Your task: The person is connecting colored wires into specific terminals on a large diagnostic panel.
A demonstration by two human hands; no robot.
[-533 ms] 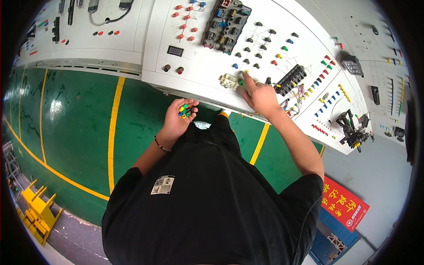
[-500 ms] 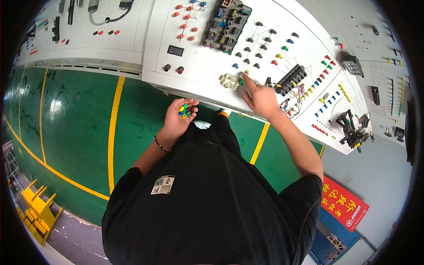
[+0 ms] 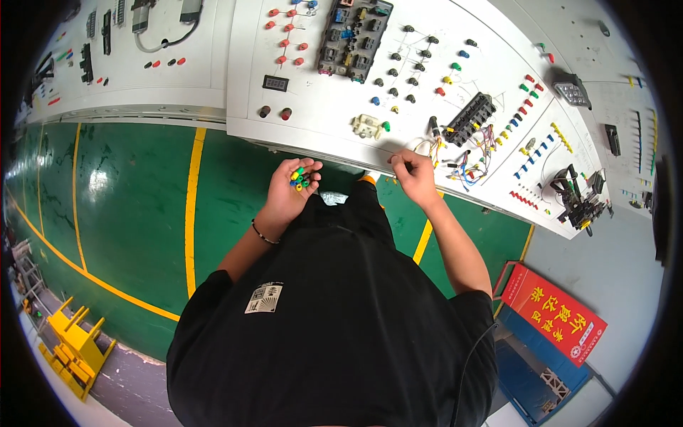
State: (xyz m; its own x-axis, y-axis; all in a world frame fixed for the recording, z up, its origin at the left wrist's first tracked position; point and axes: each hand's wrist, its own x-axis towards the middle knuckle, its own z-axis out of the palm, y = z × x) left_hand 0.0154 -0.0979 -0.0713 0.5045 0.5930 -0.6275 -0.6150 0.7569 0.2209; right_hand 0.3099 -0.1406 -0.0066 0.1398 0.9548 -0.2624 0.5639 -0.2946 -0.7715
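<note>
In my left hand (image 3: 287, 183), palm up with curled fingers, lie several small coloured caps (image 3: 299, 179) in green, yellow, blue and black. My right hand (image 3: 415, 174) is over the near edge of the white panel (image 3: 320, 132), thumb and forefinger pressed together; what may be between them is hidden. Beyond it on the panel sit a cream connector block (image 3: 366, 126) and a green cap (image 3: 385, 127) at its right side. Loose thin wires (image 3: 469, 167) spread to the right of this hand, by a black terminal block (image 3: 469, 117).
A black fuse box (image 3: 352, 43) and rows of black posts (image 3: 395, 72) stand farther back on the panel. Red posts (image 3: 282, 43) and a small display (image 3: 275, 83) are at its left. Below is a green floor (image 3: 135, 213) with yellow lines. A red sign (image 3: 555, 313) stands at right.
My right hand has drawn back from beside the cream connector block to the panel's near edge, its fingers now pinched. My left hand stays in place with the caps. The view has shifted slightly.
</note>
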